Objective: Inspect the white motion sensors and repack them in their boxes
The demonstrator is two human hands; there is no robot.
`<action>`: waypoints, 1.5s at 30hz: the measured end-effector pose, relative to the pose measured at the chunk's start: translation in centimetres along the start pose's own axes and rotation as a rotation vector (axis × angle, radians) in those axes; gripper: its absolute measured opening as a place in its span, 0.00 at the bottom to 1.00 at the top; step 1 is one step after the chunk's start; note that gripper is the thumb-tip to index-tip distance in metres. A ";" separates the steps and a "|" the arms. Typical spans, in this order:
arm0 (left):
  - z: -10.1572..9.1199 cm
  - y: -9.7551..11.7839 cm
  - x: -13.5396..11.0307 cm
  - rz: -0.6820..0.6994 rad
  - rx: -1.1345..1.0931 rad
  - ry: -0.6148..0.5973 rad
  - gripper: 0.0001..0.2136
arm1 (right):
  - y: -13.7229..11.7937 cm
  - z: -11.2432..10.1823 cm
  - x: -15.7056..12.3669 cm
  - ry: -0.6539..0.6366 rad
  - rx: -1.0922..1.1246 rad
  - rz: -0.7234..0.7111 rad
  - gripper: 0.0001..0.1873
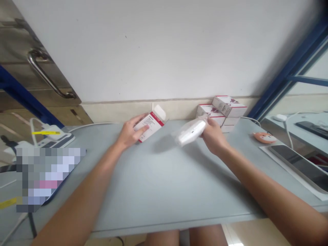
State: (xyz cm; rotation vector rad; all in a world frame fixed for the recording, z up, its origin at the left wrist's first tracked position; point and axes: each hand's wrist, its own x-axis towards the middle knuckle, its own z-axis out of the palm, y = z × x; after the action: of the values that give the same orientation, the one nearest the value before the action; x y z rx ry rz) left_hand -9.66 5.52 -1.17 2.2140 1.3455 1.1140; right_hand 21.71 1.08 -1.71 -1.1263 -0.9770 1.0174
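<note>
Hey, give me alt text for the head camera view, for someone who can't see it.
The left hand holds an open white-and-red box while the right hand holds a white device in clear plastic above a gray desk. Similar boxes are stacked near the wall.

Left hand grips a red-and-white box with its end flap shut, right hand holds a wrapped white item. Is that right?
Not quite: the head view shows the end flap standing open. The rest holds: the left hand grips the red-and-white box, and the right hand holds the wrapped white item.
</note>
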 end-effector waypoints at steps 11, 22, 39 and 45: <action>-0.3 -2.8 1.1 -0.241 0.325 0.094 0.19 | -0.1 0.5 -1.1 -0.089 0.044 0.181 0.15; 9.0 9.8 -5.4 -0.288 -0.942 -0.452 0.31 | 0.5 0.4 -0.6 0.148 -0.166 0.063 0.11; 8.6 6.6 -4.0 -0.583 -1.231 -0.409 0.16 | -1.1 -2.4 1.7 0.389 -0.256 -0.622 0.14; 7.4 7.5 -2.6 -0.600 -1.292 0.071 0.16 | -1.6 -2.3 1.3 0.577 -0.419 -1.129 0.05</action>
State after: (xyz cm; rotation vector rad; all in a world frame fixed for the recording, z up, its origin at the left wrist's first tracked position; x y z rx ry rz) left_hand -0.19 0.40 -2.54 0.7856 0.7735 1.2505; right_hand 24.43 1.65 -0.39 -0.8811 -1.1205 -0.4188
